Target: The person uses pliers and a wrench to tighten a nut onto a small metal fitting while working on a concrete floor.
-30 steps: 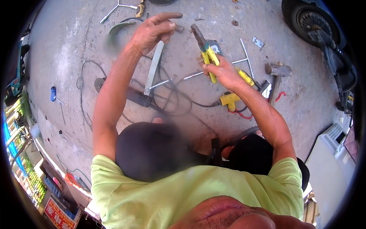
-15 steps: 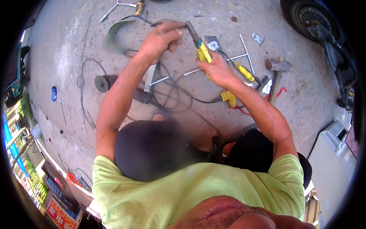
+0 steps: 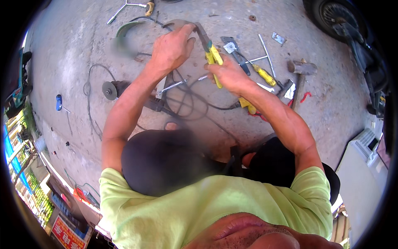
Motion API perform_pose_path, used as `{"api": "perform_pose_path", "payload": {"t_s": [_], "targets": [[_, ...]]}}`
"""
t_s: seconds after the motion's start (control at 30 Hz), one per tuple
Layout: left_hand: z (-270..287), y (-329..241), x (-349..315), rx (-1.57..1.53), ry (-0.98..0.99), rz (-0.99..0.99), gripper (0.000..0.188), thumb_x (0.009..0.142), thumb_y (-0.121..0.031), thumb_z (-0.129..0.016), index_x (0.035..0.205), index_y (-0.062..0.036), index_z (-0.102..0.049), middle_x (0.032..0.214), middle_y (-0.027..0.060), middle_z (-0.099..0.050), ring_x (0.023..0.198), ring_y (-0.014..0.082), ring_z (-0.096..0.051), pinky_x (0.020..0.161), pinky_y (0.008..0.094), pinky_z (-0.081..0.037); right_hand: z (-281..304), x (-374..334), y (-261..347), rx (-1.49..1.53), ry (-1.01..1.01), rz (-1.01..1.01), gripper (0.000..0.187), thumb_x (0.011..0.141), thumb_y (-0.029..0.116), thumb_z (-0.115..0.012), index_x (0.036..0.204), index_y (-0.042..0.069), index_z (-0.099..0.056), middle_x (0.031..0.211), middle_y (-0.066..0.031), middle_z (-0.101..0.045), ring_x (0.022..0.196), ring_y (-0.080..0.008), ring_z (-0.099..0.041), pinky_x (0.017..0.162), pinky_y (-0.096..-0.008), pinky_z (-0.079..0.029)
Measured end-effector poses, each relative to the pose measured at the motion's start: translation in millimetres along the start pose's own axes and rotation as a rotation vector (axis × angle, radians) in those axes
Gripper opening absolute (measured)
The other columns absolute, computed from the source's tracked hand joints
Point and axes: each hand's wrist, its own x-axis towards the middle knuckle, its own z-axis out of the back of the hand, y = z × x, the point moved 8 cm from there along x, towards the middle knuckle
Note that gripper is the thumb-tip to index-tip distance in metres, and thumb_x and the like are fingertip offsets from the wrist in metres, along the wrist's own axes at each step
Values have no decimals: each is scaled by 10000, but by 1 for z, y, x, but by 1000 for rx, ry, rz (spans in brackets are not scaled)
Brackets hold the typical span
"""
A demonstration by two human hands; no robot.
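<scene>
My right hand (image 3: 230, 72) is wrapped round the yellow grips of a pair of pliers (image 3: 204, 38), whose dark jaws point up and to the left. The two grips stand somewhat apart. The jaw tips meet the right end of a thin, curved, dark metal piece (image 3: 176, 22). My left hand (image 3: 172, 46) is closed on that piece, its fingertips close to the jaws. Part of the piece is hidden behind the fingers, and I cannot tell how firmly the jaws grip it.
An angle grinder (image 3: 120, 89) lies by my left forearm, its cord (image 3: 188, 99) looped across the floor. To the right lie a yellow-handled screwdriver (image 3: 264, 75), a T-handle wrench (image 3: 267, 54) and a hammer (image 3: 302, 68). A wheel (image 3: 336, 20) stands at the far right.
The pliers have shifted a little left and toward me, and their grips have spread apart. My left hand has turned slightly, still on the curved piece.
</scene>
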Motion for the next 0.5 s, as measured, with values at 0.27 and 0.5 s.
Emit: {"api": "perform_pose_path", "payload": {"t_s": [0.27,0.5], "targets": [[10,-1,-7,-40,-142,-15,389,890,-222,-696,1264,-134,-635,904,115,-686,826,338,-689,697,441,-546,-2,-4,5,16,-23,112,319,896,260,-601,1045,-22,-600,785,-97,-645,724,-187,-613,665,-364,-482],[-3,-16,-17,198,-98,-129,421,871,-238,-723,1259,-103,-637,863,118,-670,798,334,-683,686,438,-538,-12,0,-3,14,53,-13,386,925,216,-652,1241,16,-557,904,-56,-631,787,-138,-598,684,-303,-489]]}}
